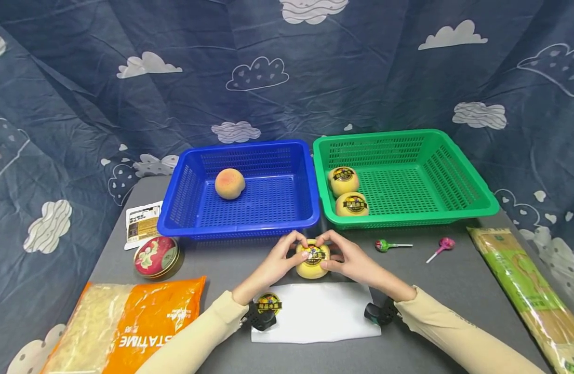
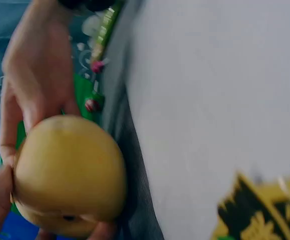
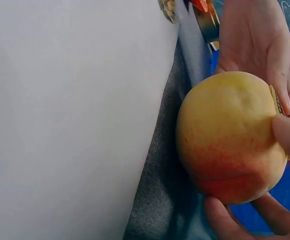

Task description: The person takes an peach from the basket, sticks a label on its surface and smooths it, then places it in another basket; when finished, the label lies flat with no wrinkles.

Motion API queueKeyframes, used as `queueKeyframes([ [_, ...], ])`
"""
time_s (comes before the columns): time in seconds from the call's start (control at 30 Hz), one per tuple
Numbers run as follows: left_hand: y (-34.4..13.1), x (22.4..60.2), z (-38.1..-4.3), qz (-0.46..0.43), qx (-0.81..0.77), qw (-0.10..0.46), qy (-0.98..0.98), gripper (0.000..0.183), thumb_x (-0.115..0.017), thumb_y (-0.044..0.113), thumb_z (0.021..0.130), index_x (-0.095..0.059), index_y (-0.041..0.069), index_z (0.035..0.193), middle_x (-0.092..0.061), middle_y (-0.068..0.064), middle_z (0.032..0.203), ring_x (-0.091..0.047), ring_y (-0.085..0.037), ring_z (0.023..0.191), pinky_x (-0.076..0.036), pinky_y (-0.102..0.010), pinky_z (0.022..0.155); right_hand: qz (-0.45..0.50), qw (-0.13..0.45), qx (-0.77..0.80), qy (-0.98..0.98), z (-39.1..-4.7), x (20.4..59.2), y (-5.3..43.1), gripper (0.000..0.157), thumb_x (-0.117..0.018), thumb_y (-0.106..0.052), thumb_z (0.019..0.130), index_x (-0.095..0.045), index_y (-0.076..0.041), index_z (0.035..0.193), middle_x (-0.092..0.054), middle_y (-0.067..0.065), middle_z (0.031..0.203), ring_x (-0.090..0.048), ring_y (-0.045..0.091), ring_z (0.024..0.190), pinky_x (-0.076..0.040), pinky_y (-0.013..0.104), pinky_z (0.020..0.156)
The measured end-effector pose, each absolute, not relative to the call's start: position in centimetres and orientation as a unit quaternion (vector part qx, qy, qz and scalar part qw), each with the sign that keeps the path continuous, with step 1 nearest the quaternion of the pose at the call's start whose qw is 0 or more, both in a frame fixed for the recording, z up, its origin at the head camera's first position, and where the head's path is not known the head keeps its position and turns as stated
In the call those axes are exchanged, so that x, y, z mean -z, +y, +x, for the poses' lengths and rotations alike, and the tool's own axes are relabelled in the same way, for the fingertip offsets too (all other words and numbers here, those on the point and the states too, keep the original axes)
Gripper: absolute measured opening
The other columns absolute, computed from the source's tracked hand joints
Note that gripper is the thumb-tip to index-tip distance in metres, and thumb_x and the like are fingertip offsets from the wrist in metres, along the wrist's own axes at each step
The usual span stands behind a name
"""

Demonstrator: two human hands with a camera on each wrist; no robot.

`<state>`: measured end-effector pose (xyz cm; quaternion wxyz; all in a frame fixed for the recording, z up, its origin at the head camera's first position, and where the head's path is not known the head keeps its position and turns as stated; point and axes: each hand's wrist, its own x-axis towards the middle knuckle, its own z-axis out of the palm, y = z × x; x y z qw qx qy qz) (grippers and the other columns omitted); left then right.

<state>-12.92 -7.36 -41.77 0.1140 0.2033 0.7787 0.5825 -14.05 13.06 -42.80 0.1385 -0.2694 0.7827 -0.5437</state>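
Between both hands, just beyond a white sheet (image 1: pixel 321 314), is a yellow peach (image 1: pixel 311 272) with a red blush on one side, seen in the right wrist view. A black and gold label sticker (image 1: pixel 317 253) lies on its top. My left hand (image 1: pixel 283 259) grips the peach from the left, thumb over the sticker. From the other side my right hand (image 1: pixel 351 258) holds it, thumb and fingers curled about the fruit. Another black and gold sticker (image 1: pixel 268 302) lies at the left end of the sheet.
A blue basket (image 1: pixel 240 228) holds one peach (image 1: pixel 229 183); a green basket (image 1: pixel 408 217) has two labelled peaches (image 1: pixel 352 204). Two lollipops (image 1: pixel 382 245) lie at right, near a noodle pack (image 1: pixel 532 291). At left are a round tin (image 1: pixel 156 256), a white packet (image 1: pixel 143 224) and an orange bag (image 1: pixel 160 311).
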Motion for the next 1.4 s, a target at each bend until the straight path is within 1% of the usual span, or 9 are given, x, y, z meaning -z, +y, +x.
queueKeyframes([
  [0.1, -7.4, 43.1, -13.4, 0.214, -0.553, 0.114, 0.797, 0.030, -0.068, 0.017, 0.081, -0.045, 0.011, 0.099, -0.040, -0.008, 0.104, -0.043, -0.022, 0.099, -0.044, -0.034, 0.079, -0.262, 0.150, 0.559, 0.773, -14.2, 42.9, 13.1, 0.031, -0.064, -0.006, 0.082, -0.046, -0.005, 0.108, -0.047, 0.012, 0.110, -0.052, 0.030, 0.099, -0.049, 0.037, 0.078],
  [0.2, -7.4, 43.8, -13.6, 0.220, -0.535, 0.113, 0.808, 0.037, -0.073, 0.025, 0.076, -0.044, 0.016, 0.098, -0.039, -0.005, 0.102, -0.041, -0.018, 0.094, -0.045, -0.028, 0.073, -0.256, 0.151, 0.565, 0.770, -14.5, 43.1, 13.1, 0.026, -0.062, -0.010, 0.085, -0.048, -0.005, 0.106, -0.049, 0.012, 0.108, -0.051, 0.031, 0.100, -0.047, 0.039, 0.080],
  [0.37, -7.8, 44.0, -13.9, 0.221, -0.561, 0.119, 0.789, 0.025, -0.068, 0.019, 0.080, -0.049, 0.016, 0.097, -0.044, -0.003, 0.103, -0.039, -0.018, 0.101, -0.036, -0.037, 0.085, -0.247, 0.170, 0.584, 0.754, -14.8, 43.2, 13.4, 0.020, -0.059, -0.008, 0.087, -0.049, -0.004, 0.104, -0.050, 0.012, 0.110, -0.046, 0.035, 0.108, -0.036, 0.049, 0.090],
  [0.5, -8.0, 44.1, -14.0, 0.220, -0.573, 0.124, 0.780, 0.020, -0.065, 0.014, 0.083, -0.052, 0.013, 0.098, -0.046, -0.004, 0.106, -0.040, -0.021, 0.108, -0.034, -0.042, 0.092, -0.237, 0.191, 0.587, 0.751, -14.8, 43.2, 13.4, 0.022, -0.058, -0.008, 0.087, -0.047, -0.004, 0.106, -0.047, 0.012, 0.113, -0.044, 0.035, 0.110, -0.036, 0.049, 0.092],
  [0.67, -8.1, 44.2, -14.0, 0.190, -0.600, 0.134, 0.766, 0.018, -0.065, 0.017, 0.082, -0.055, 0.012, 0.097, -0.048, -0.004, 0.107, -0.046, -0.025, 0.103, -0.040, -0.042, 0.086, -0.224, 0.155, 0.553, 0.787, -14.3, 42.9, 12.3, 0.038, -0.071, -0.017, 0.078, -0.044, -0.007, 0.103, -0.046, 0.011, 0.111, -0.051, 0.028, 0.099, -0.048, 0.038, 0.079],
  [0.8, -8.1, 44.3, -14.0, 0.173, -0.624, 0.140, 0.749, 0.014, -0.063, 0.017, 0.084, -0.059, 0.011, 0.096, -0.050, -0.005, 0.107, -0.050, -0.027, 0.099, -0.046, -0.038, 0.079, -0.219, 0.133, 0.550, 0.795, -14.1, 42.9, 11.9, 0.041, -0.074, -0.018, 0.075, -0.044, -0.007, 0.101, -0.047, 0.012, 0.109, -0.052, 0.026, 0.096, -0.048, 0.036, 0.076],
  [1.07, -8.0, 43.4, -13.8, 0.106, -0.694, 0.191, 0.685, 0.016, -0.059, 0.005, 0.085, -0.056, -0.004, 0.098, -0.053, -0.010, 0.100, -0.054, -0.017, 0.086, -0.049, -0.035, 0.075, -0.174, 0.228, 0.627, 0.725, -14.8, 43.7, 13.6, 0.031, -0.062, -0.009, 0.084, -0.050, -0.002, 0.112, -0.046, 0.013, 0.121, -0.043, 0.034, 0.112, -0.041, 0.042, 0.087],
  [1.23, -7.8, 42.0, -13.4, 0.086, -0.717, 0.208, 0.660, 0.017, -0.055, -0.002, 0.084, -0.052, -0.011, 0.098, -0.054, -0.011, 0.090, -0.057, -0.012, 0.076, -0.051, -0.034, 0.071, -0.156, 0.237, 0.639, 0.715, -15.1, 43.7, 13.1, 0.030, -0.061, -0.018, 0.086, -0.050, -0.002, 0.108, -0.048, 0.013, 0.115, -0.050, 0.028, 0.101, -0.044, 0.036, 0.081],
  [1.4, -7.7, 42.0, -13.2, 0.117, -0.689, 0.191, 0.689, 0.015, -0.055, 0.002, 0.085, -0.055, -0.004, 0.099, -0.049, -0.011, 0.101, -0.052, -0.019, 0.088, -0.050, -0.033, 0.073, -0.127, 0.248, 0.667, 0.691, -15.3, 43.6, 12.9, 0.023, -0.056, -0.013, 0.089, -0.049, 0.002, 0.105, -0.049, 0.014, 0.109, -0.052, 0.022, 0.092, -0.046, 0.033, 0.076],
])
